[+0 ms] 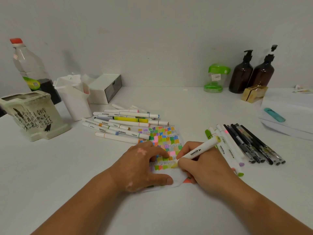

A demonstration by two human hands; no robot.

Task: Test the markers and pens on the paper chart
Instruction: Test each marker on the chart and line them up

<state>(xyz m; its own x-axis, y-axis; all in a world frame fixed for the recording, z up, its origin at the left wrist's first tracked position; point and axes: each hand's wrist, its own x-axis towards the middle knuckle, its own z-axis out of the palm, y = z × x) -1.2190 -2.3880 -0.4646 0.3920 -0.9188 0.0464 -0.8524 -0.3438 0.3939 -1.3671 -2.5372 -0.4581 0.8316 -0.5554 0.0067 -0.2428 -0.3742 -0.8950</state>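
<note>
Now the right hand (201, 167) has its fingers (185, 164) curled round one marker (198, 150), pinching it low on the barrel. The tip is down on a yellow-green patch in the near rows of the single chart (166, 138). The marker's long axis climbs from the tip away and rightward. The left hand (144, 167) lies flat with straight fingers, pressing the chart's left side. Bare paper shows only nearer the person than the tip, so later swatches probably go there. Just right of the right hand lie four or five spares (225, 146), then about six pens (254, 143). The far pile (125, 124), nearer the left hand, holds roughly a dozen markers, overlapping too much to count.
</note>
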